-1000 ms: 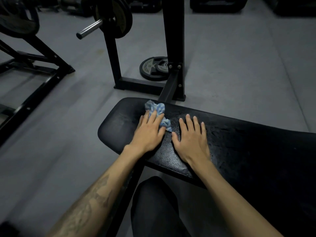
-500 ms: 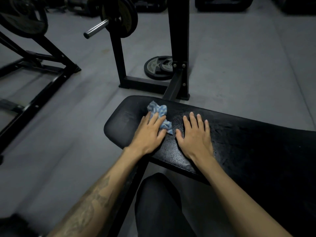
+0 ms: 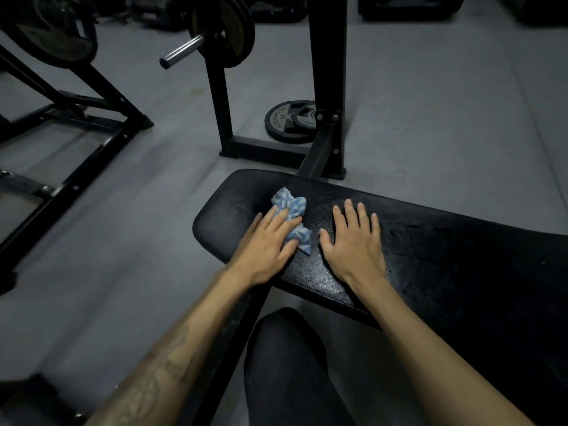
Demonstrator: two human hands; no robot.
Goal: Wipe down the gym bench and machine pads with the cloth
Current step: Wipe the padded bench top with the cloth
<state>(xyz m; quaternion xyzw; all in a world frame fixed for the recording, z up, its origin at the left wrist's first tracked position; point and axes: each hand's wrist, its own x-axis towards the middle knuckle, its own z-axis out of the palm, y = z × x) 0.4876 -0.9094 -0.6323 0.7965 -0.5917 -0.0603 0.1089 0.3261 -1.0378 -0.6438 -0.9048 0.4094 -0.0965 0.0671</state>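
A black padded gym bench [image 3: 430, 250] runs from the middle of the view to the right edge. A crumpled blue and white cloth [image 3: 292, 207] lies near the bench's left end. My left hand [image 3: 266, 247] presses flat on the cloth with straight fingers, covering its lower part. Just to the right, my right hand [image 3: 355, 244] rests flat on the bare pad with fingers spread, a small gap away from the cloth.
A black barbell rack [image 3: 325, 87] stands behind the bench, with a loaded barbell end [image 3: 215, 35] above. Weight plates [image 3: 290, 121] lie on the grey floor by the rack's base. Another black machine frame [image 3: 76, 139] stands at the left. My dark-trousered knee [image 3: 289, 364] is below the bench.
My left hand and the cloth have slid a little along the pad near its left end. The view has shifted slightly. My right hand stays flat on the bench.
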